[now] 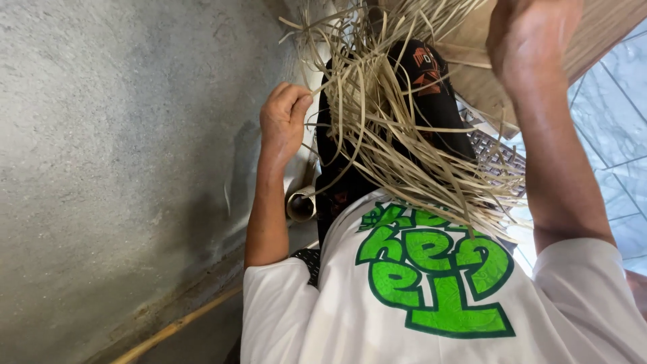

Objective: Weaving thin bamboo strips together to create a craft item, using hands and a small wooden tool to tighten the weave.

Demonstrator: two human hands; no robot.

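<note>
1. Hanging in a loose, tangled bundle, the pale tan flat reed strips fill the middle of the view, spilling from the top centre down toward the lower right, where their free ends fan out over the white T-shirt with a green printed design.

2. Their long axis runs on a diagonal, upper left to lower right; the gathered end is high, the loose ends low and spread.

3. The left hand sits just at the left edge of the bundle, fingers curled in and pinching a few strips between thumb and forefinger. It is a narrow, closed hold on those strands only, and the rest of the bundle lies to its right.

4. The right hand is raised at the top right, above and beyond the strips. It looks curled against a flat brown woven panel, but I cannot tell how firmly it holds, since the fingers are turned away.

5. Of the two, the left hand is plainly the nearer to the loose strands; the right is nearer the gathered upper end.

6. Behind the strips hangs a dark black cloth with an orange pattern, and a piece of open lattice weaving shows at their right.

7. Further out are a rough grey concrete wall on the left, a thin yellow bamboo stick at its foot, and pale bluish marbled floor tiles on the right.
</note>
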